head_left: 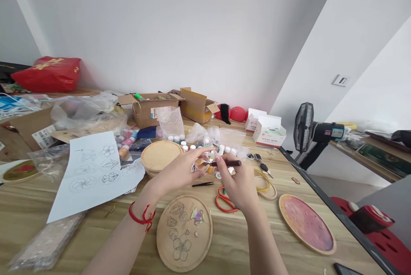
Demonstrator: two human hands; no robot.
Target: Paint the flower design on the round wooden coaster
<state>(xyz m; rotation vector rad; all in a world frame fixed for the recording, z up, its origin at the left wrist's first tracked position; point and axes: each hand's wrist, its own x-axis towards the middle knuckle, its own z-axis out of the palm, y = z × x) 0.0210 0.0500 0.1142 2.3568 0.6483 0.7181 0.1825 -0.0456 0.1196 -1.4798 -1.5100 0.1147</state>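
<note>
Pinching a dark-handled tool (229, 163), the right hand (239, 185) points it left into a crumpled clear packet (201, 166) clamped by the left hand (178, 172), above a wooden disc (183, 233).

Glossy clear plastic packet (202, 166); matt wood plaque (195, 245).

Left hand (180, 172) and right hand (236, 183) — both raised and curled (pinching, it seems) — almost touching.

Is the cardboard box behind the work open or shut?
Open: the cardboard box has its top flaps folded up and outward, and a green-tipped item shows at its mouth.
</note>
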